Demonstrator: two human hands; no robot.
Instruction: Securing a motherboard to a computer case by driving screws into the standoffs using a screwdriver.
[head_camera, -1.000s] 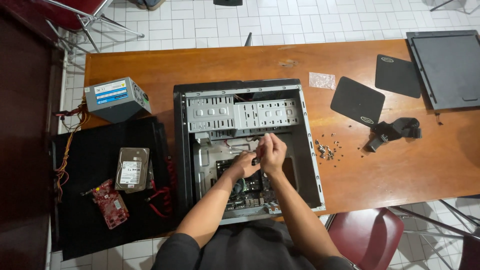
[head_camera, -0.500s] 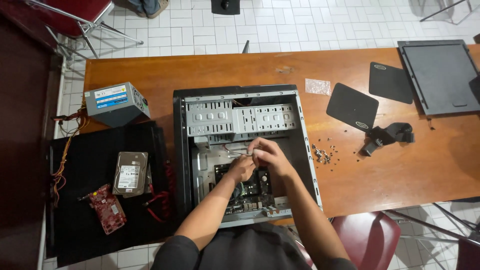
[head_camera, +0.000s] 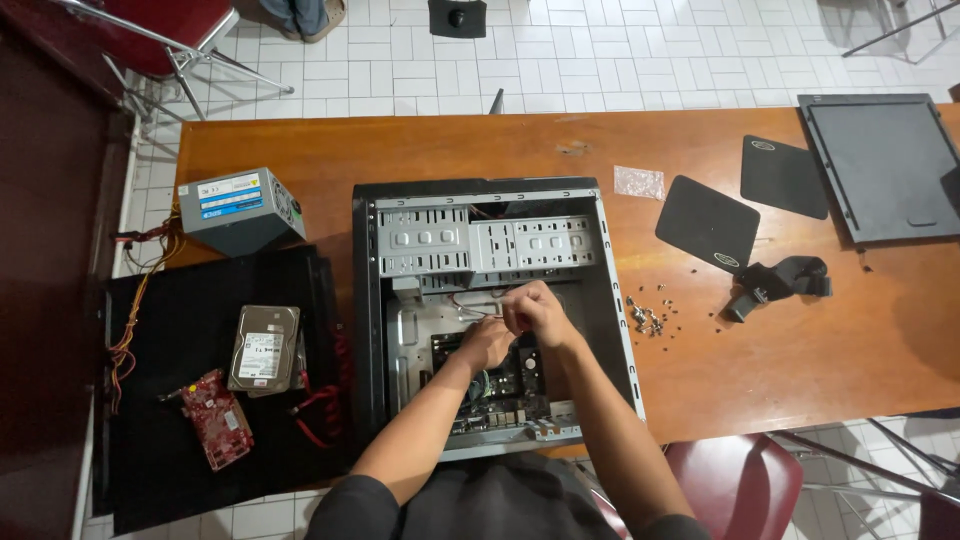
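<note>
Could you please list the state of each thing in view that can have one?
Black desktop computer case: lying flat, side open, motherboard exposed.
Grey power supply box: out of the case, on the table.
Silver hard drive: removed, lying flat on the black mat.
Red circuit card: removed, on the mat.
Small screws: loose beside the case.
Left hand: inside the case.
Right hand: inside the case, fingers pinching thin wires.

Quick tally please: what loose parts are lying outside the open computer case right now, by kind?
Power supply: 1
Hard drive: 1
Red expansion card: 1
Black mouse pads: 2
Case side panels: 2
Small clear bag: 1
Black strap: 1
Screw pile: 1
Total: 10
</note>
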